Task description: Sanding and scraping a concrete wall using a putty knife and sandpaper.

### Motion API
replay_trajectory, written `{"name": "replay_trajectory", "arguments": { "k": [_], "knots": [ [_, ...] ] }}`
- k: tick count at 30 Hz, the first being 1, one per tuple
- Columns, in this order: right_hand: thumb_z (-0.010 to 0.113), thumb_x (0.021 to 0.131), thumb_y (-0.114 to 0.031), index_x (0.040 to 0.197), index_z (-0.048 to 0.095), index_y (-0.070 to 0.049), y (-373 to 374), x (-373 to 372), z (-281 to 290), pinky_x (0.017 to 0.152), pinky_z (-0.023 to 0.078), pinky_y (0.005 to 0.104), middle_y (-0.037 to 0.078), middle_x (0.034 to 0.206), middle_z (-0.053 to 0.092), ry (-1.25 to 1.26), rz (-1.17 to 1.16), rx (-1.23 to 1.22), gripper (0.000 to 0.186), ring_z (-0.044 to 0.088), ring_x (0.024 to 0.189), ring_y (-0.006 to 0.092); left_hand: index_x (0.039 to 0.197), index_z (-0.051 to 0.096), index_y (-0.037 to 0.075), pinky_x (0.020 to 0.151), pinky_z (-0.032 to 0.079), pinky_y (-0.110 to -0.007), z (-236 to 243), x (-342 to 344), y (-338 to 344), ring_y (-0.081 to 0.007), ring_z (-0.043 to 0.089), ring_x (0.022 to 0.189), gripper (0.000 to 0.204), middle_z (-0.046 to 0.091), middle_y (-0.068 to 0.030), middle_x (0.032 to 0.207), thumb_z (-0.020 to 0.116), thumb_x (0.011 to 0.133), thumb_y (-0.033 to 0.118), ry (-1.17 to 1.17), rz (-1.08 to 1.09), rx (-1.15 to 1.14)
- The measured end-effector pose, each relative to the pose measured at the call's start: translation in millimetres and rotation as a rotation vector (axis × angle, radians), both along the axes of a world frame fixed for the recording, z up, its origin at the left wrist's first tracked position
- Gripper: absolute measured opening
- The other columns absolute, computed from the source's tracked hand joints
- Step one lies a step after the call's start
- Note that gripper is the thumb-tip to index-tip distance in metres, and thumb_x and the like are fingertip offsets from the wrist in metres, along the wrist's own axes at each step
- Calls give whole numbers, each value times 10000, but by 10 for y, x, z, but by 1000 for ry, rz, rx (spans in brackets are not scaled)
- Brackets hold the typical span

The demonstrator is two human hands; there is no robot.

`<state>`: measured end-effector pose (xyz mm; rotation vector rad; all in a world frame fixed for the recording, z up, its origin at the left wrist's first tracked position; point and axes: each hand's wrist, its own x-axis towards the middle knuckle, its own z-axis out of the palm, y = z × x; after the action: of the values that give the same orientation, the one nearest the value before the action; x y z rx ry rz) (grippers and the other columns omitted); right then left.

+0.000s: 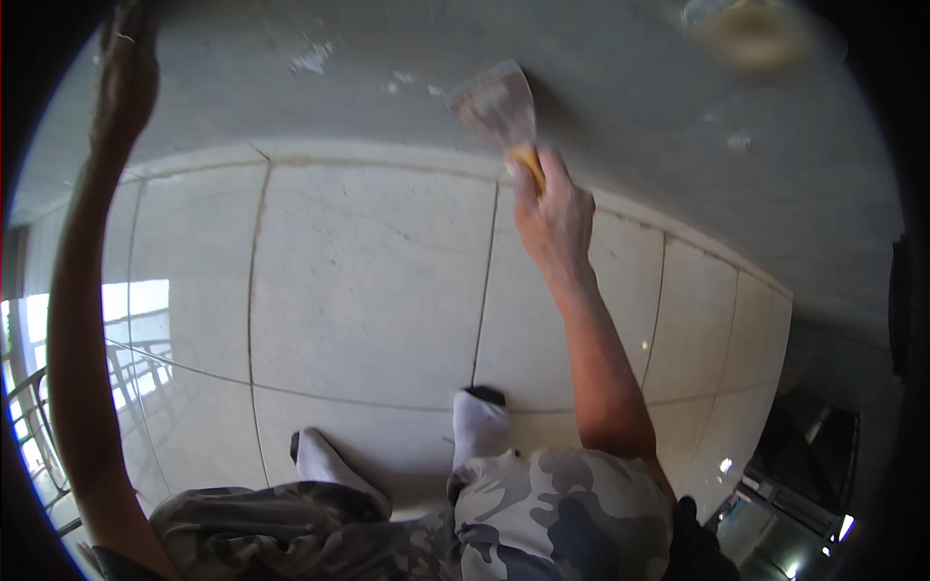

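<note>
My right hand (554,218) grips a wide scraper by its yellow handle (526,169), with the grey, smudged blade (492,105) against the grey wall (368,77), near a few white flaked patches (313,58). At the upper left, my left hand (126,73) is raised to the wall, fingers stretched upward and partly cut off by the dark rim of the view; a ring shows on one finger.
Below the wall lie pale floor tiles (368,271), where my socked feet (477,426) stand. A blurred beige round object (751,39) is at upper right. A railing (24,407) shows at far left, and dark angular items (804,465) at lower right.
</note>
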<state>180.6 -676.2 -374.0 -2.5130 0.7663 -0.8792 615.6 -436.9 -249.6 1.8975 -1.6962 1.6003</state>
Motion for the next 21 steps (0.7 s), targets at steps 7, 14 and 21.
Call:
{"name": "replay_trajectory", "arguments": {
  "k": [7,14,21],
  "knots": [
    [564,985,-187,1278,484,-39,-32,-231,112,599,524,446,213,820,672,81,-4,208,338,685,713,383,1568,46,22,1231,45,-468,185,-928,-318,-349,-48,1515,626,-57,-195,1641,348,1051,205,598,28,-110],
    [580,969,-161,1431,395,-51,9,-1,243,570,529,453,196,818,682,68,51,-93,509,685,679,383,1564,29,6,1229,35,-481,173,-959,-337,-364,-59,1512,652,-70,-212,1635,370,1034,173,601,88,-86],
    [580,974,-177,1209,491,-22,64,-83,269,553,524,460,191,726,663,103,-21,-48,295,675,633,380,1565,74,12,1229,54,-484,175,-918,-339,-366,-62,1510,650,-78,-208,1635,412,1021,122,579,128,-100]
  ]
}}
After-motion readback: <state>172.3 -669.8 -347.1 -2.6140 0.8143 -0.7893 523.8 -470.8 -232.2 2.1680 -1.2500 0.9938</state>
